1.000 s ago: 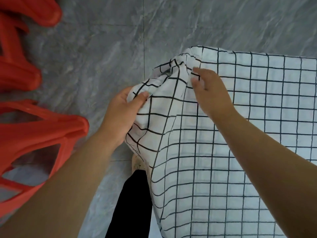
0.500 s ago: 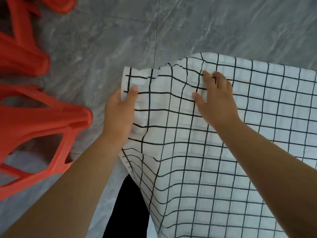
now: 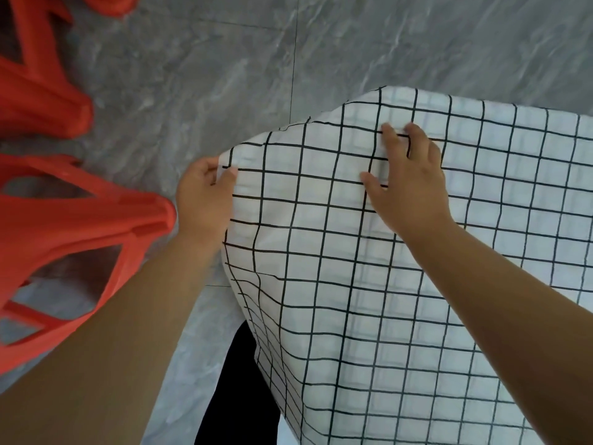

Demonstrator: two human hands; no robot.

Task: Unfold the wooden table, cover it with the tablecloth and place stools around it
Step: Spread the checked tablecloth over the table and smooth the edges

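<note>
Left grip [image 3: 203,200]: centre-left of the frame. It is clenched on the tablecloth [image 3: 417,284], with the thumb [image 3: 229,176] on top of the hem and the other fingers curled underneath, pinching the outer corner.
Right grip: released. The right hand [image 3: 410,184] lies palm down on the cloth in the upper centre of the frame, with its fingers [image 3: 390,133] spread and straight, pressing and holding nothing.
Between the hands: the cloth is stretched flat, its grid lines running nearly straight from the pinched corner to the pressing palm.
Tablecloth: white with a thin black grid, filling the right half of the frame. It lies level at upper right. Along its left side it drops and hangs towards the bottom of the frame, and the squares ripple there.
Tabletop: hidden under the cloth; only a rounded corner shape shows under it, just above the right hand.
Forearms: both are bare and enter from the bottom edge, the left one crossing the lower left of the frame.
Dark trouser leg [image 3: 237,396]: bottom centre, just beside the hanging cloth.
Stools [image 3: 64,236]: red plastic, at the left edge and upper left, apart from the cloth. The nearest leg end is close to the left wrist. I cannot tell whether they are stacked.
Floor [image 3: 192,75]: grey marbled tiles with thin dark joints, across the top and under the stools.
</note>
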